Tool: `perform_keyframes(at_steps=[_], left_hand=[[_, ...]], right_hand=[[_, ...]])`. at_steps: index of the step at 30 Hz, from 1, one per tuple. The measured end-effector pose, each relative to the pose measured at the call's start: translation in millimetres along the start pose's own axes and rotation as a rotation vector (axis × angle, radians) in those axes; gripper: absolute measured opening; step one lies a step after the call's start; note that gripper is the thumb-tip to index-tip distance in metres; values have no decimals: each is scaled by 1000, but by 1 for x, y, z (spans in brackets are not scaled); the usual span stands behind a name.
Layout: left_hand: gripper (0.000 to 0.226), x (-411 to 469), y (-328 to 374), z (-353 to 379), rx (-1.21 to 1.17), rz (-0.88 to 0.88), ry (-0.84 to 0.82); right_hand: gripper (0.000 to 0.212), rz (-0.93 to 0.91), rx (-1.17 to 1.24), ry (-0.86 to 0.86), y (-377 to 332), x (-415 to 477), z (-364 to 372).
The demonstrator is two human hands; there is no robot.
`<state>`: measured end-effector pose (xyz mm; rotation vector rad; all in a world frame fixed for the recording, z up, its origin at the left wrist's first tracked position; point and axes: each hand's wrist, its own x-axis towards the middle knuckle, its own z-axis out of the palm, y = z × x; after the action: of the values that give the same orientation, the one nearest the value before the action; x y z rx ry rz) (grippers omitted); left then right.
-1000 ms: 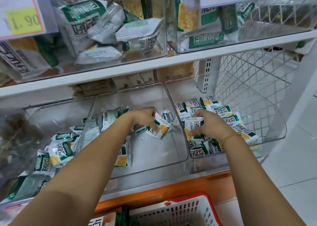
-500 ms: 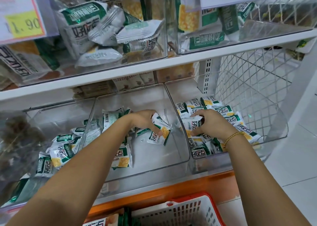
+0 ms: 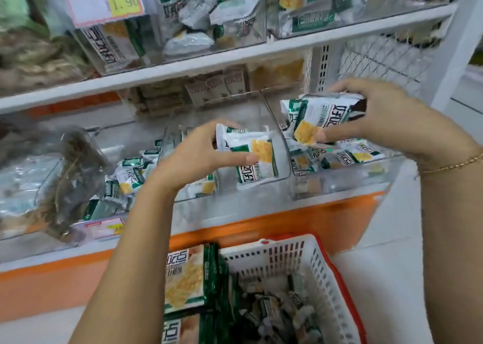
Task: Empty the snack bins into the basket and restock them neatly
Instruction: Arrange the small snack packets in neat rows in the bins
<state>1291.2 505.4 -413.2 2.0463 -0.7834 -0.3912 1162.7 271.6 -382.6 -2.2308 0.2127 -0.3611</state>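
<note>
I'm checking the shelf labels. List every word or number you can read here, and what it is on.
"1.90": on the yellow patch of the upper price tag.
Chinese print on the snack packets: too blurred to read with certainty.
Print on the lower price tag: blurred, unreadable.

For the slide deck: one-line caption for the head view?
Mid-task: left hand and right hand each grip snack packets above the clear bins; the white basket below already holds packets.
</note>
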Motion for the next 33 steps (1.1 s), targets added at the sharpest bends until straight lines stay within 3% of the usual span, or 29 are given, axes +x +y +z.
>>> perform_keyframes(at_steps=[4,7,10,12,14,17,23,28,31,33], left_hand=[[65,-58,-31,54,-27,-166,-92],[92,-87,-83,116,-95,-421,-164],[99,-105,-137,181,-210,-763,-194],[88,-117,-167,218,-298,-1022,-127],[73,-126,-197,246,-452,-1144,20],[65,-122,-237,270,-770,-1224,223],[66,-80,-255,275,-841,-1281,438],[71,-58,-260,272,-643,-1316,403],[58,-52,-261,269,-532,-1317,316],[50,-47,-254,264,-513,-1285,269]], right_hand=[[48,1,-249,-353,11,-29,24],[57,21,-514,-647,45,-44,72],[62,137,-684,-797,102,-52,137],[60,249,-655,-864,142,-61,176],[49,352,-577,-862,171,-71,208],[35,486,-458,-690,202,-86,245],[43,663,-250,-423,253,-90,297],[42,694,-206,-350,307,-93,331],[19,691,-318,-438,293,-79,319],[27,674,-410,-545,290,-63,313]])
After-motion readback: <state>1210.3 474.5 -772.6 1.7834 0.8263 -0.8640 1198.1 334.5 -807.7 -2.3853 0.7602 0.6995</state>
